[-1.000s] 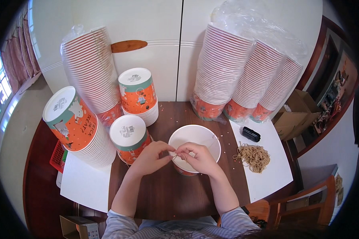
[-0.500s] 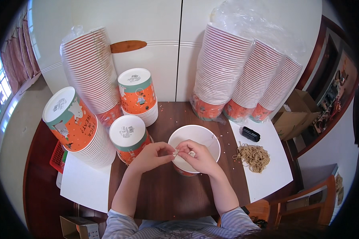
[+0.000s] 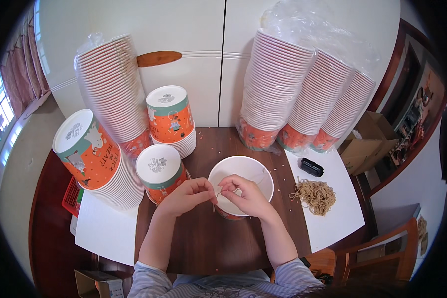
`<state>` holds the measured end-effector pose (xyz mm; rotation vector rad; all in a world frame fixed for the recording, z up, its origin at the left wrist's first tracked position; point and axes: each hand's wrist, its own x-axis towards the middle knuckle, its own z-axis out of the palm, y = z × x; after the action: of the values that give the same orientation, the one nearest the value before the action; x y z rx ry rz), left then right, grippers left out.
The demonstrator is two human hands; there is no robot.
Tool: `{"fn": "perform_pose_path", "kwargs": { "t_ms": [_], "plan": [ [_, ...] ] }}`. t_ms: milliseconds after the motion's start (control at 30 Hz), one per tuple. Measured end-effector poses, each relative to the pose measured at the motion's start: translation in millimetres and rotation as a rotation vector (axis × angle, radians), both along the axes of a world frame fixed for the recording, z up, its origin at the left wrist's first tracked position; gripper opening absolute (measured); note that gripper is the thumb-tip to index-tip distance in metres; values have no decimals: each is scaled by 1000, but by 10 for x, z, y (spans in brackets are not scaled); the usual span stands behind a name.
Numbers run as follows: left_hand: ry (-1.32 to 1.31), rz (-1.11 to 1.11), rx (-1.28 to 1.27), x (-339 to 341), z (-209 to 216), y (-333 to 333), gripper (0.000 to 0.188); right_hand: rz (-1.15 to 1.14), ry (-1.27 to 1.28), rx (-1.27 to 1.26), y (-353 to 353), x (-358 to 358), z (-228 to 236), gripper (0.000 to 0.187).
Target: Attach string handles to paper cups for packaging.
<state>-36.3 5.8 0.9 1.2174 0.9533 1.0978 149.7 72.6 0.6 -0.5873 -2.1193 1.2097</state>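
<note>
A: What are the hands up to?

B: Left hand [image 3: 187, 196] and right hand [image 3: 241, 193] both look pinched, thumb to finger, on a thin cord [image 3: 217, 195]. Can't tell how tight.

A: Anything risky?

B: My guess: 1 loose fingertip and the cord slips, maybe into the tub [image 3: 268, 187].

A: Where's the cord exactly?

B: Between the 2 sets of fingertips, with a bit dangling under the left. Tub's mouth-up below the right hand. Farther right, a string pile [image 3: 315, 197]; behind, 3 bagged stacks [image 3: 274, 84].
</note>
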Motion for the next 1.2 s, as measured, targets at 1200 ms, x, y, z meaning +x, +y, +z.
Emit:
{"fn": "perform_pose_path", "kwargs": {
  "t_ms": [1200],
  "plan": [
    [480,173,137,153,-89,-1,19,-19,81,36,-28,-6,34,15]
  ]
}}
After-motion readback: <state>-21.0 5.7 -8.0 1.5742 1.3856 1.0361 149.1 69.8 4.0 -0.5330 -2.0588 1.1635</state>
